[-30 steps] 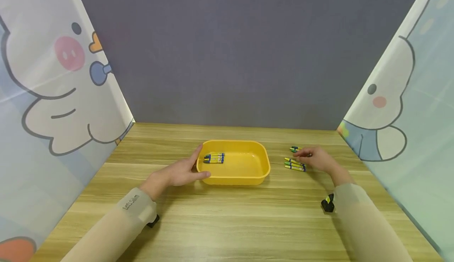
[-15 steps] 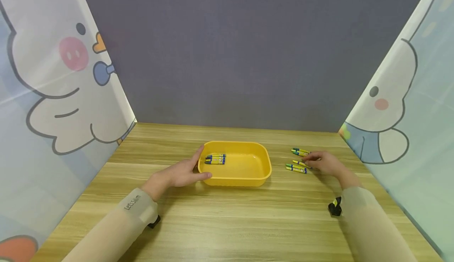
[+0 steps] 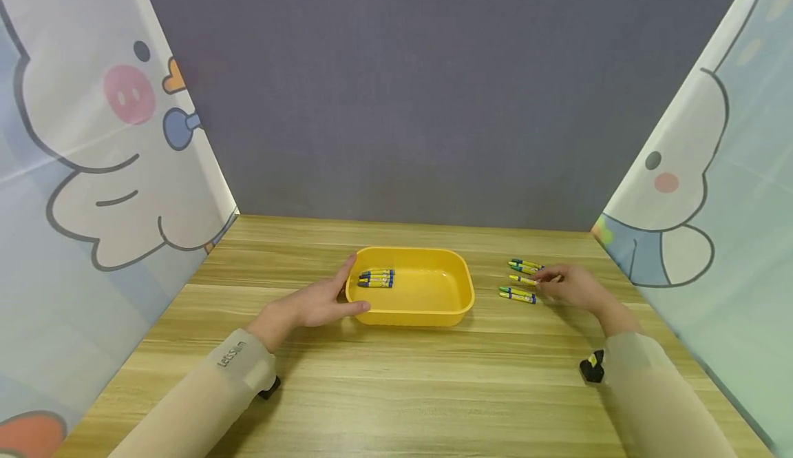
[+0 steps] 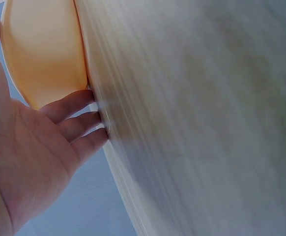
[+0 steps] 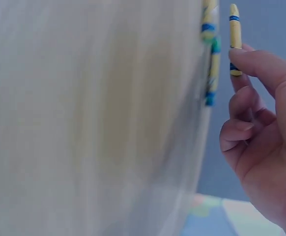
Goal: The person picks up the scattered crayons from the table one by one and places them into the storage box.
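In the head view, a yellow plastic tray [image 3: 434, 317] stands on the wooden table, with several yellow-and-blue crayons [image 3: 376, 279] at the left end inside it. My left hand [image 3: 317, 302] rests against that end, thumb at the front rim and forefinger at the back corner. The left wrist view shows the other fingers [image 4: 79, 123] fairly straight beside the tray wall. To the right, my right hand [image 3: 573, 288] pinches a yellow crayon [image 5: 235, 32] between thumb and forefinger, held off the table. Its remaining fingers are curled. Two crayons [image 3: 517, 295] lie just in front of it.
Behind the right hand, a few more crayons [image 3: 525, 265] lie together on the table. A dark grey panel [image 3: 409, 100] closes off the back. Printed cloth walls [image 3: 719, 169] stand on both sides.
The right hand has drawn one crayon away from the row of crayons on the table and moved slightly right and up with it. The left hand keeps its place at the tray.
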A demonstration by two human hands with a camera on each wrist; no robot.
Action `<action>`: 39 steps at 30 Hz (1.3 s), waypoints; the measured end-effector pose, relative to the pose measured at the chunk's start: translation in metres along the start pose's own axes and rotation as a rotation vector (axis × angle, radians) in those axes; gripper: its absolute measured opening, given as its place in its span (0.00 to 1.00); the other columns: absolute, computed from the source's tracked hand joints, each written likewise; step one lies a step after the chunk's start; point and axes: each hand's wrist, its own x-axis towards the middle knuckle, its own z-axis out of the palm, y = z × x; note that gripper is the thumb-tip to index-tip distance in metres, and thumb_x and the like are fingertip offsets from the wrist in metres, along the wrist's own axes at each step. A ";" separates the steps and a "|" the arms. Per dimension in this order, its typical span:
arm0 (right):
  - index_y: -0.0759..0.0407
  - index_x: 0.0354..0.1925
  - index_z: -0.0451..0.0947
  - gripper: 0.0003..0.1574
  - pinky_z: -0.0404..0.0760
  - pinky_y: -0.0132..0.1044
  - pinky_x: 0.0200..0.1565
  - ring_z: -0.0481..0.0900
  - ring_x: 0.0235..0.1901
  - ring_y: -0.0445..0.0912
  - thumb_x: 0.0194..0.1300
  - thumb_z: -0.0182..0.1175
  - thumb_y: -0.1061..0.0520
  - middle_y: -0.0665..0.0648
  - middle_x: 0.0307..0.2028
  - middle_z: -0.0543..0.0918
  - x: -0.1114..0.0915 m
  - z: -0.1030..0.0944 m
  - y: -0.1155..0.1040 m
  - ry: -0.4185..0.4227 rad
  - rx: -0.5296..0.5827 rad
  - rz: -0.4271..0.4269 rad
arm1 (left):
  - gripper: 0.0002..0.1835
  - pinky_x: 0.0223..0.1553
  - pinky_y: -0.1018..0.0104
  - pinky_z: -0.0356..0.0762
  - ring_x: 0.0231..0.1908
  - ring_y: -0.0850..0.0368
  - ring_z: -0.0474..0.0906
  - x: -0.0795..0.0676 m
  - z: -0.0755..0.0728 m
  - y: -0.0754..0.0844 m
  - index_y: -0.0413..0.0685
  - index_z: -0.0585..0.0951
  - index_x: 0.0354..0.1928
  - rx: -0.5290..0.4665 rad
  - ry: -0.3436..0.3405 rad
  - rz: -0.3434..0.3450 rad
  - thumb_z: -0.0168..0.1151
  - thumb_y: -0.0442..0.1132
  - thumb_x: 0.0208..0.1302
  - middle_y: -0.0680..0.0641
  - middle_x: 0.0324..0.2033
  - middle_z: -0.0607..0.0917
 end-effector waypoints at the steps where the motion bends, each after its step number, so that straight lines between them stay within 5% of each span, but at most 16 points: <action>1: 0.57 0.61 0.89 0.19 0.80 0.43 0.45 0.82 0.45 0.47 0.80 0.65 0.50 0.60 0.53 0.90 0.002 0.000 -0.004 0.011 -0.001 -0.012 | 0.65 0.79 0.35 0.66 0.76 0.31 0.72 0.000 0.000 0.000 0.54 0.32 0.90 0.002 0.001 0.001 0.60 0.75 0.73 0.26 0.80 0.68; 8: 0.54 0.61 0.90 0.17 0.79 0.39 0.41 0.78 0.40 0.45 0.79 0.68 0.52 0.58 0.51 0.90 0.015 0.000 -0.048 0.070 0.034 -0.119 | 0.65 0.79 0.35 0.66 0.77 0.32 0.72 0.000 0.001 -0.001 0.55 0.32 0.90 -0.003 0.005 0.001 0.60 0.75 0.73 0.27 0.80 0.68; 17: 0.44 0.60 0.91 0.15 0.78 0.39 0.34 0.78 0.35 0.48 0.80 0.67 0.50 0.56 0.51 0.88 0.031 0.015 -0.114 0.034 0.115 -0.186 | 0.65 0.79 0.34 0.66 0.77 0.31 0.72 0.001 0.002 -0.002 0.57 0.31 0.90 0.007 0.007 -0.008 0.59 0.76 0.72 0.26 0.80 0.68; 27: 0.45 0.58 0.92 0.14 0.76 0.40 0.38 0.74 0.35 0.49 0.79 0.68 0.53 0.53 0.49 0.86 0.055 0.057 -0.176 -0.052 0.206 -0.269 | 0.66 0.78 0.35 0.67 0.76 0.32 0.73 0.002 0.001 -0.002 0.55 0.31 0.90 0.013 0.006 -0.007 0.59 0.77 0.72 0.26 0.79 0.70; 39: 0.47 0.57 0.93 0.15 0.79 0.39 0.47 0.78 0.42 0.44 0.77 0.68 0.56 0.49 0.53 0.91 0.085 0.115 -0.225 -0.126 0.148 -0.301 | 0.65 0.77 0.36 0.69 0.75 0.34 0.74 0.002 0.000 -0.001 0.54 0.31 0.90 0.001 -0.003 -0.006 0.58 0.76 0.73 0.28 0.79 0.70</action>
